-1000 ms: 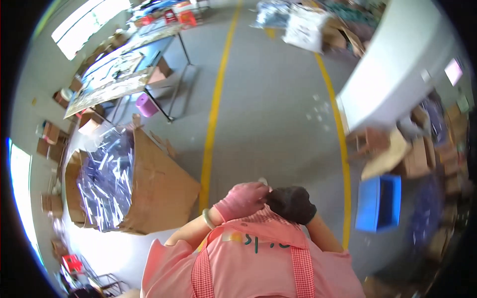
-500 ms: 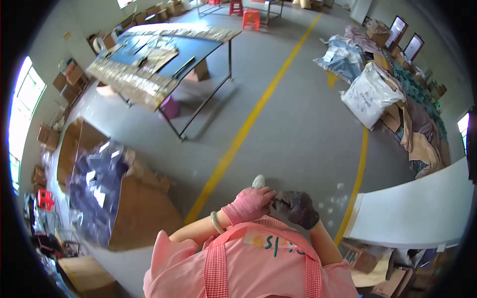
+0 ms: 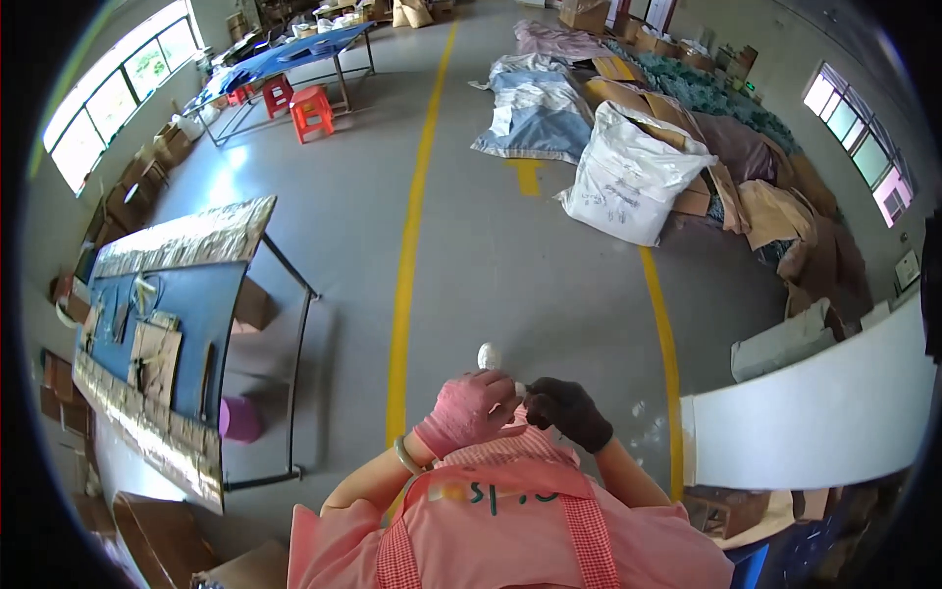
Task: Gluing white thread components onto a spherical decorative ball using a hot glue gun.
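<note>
My left hand [image 3: 469,412], in a pink glove, is held in front of the pink top and checked apron [image 3: 510,447]. Its fingers are bent inward toward my right hand [image 3: 571,412], which wears a dark grey glove. The right fingers are pinched together close to the left fingertips. A small whitish bit [image 3: 520,390] shows between the two hands; it is too small to make out. A pale bangle [image 3: 404,455] circles my left wrist. Past the left hand, the tip of a white shoe [image 3: 489,355] shows above the floor.
At left stands a blue-topped table [image 3: 221,324] with tools and metallic strips, a purple bin [image 3: 239,419] beneath. Red stools [image 3: 312,112] stand farther back. White sacks [image 3: 628,182] and cardboard lie at right, beyond a yellow floor line [image 3: 659,324]. A white surface [image 3: 814,412] juts in nearer.
My view has moved forward and swung right: the blue-topped table slid down and left, the sacks shifted left. Both hands remain close together in front of me.
</note>
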Tool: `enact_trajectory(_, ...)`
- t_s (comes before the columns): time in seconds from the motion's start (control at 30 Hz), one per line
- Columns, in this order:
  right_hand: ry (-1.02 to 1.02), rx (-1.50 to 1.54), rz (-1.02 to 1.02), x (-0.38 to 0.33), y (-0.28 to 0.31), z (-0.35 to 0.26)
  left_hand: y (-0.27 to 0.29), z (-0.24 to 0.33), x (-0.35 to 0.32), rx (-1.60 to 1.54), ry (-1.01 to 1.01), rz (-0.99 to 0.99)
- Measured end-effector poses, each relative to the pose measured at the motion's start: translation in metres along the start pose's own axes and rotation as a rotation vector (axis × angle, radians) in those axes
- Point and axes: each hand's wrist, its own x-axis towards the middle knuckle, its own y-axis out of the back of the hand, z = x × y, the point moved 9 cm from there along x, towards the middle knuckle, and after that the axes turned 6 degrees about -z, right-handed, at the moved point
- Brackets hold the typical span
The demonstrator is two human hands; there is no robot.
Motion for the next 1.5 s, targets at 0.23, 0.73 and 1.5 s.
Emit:
enact_trajectory(0.23,0.030,-0.119,-0.254,0.298,0.102,-0.093,0.124,-0.192,0.210,-0.033,0.135,0.073)
enact_trajectory(0.73,0.013,-0.081,-0.575,0.908,0.214,-0.223,0.401,-0.638,0.505,-0.221,0.441,0.198)
enact_trajectory(1.5,-0.068,0.282,-0.454,1.715,0.658,-0.439,0.723,-1.189,1.248,-0.191,0.264,-0.051)
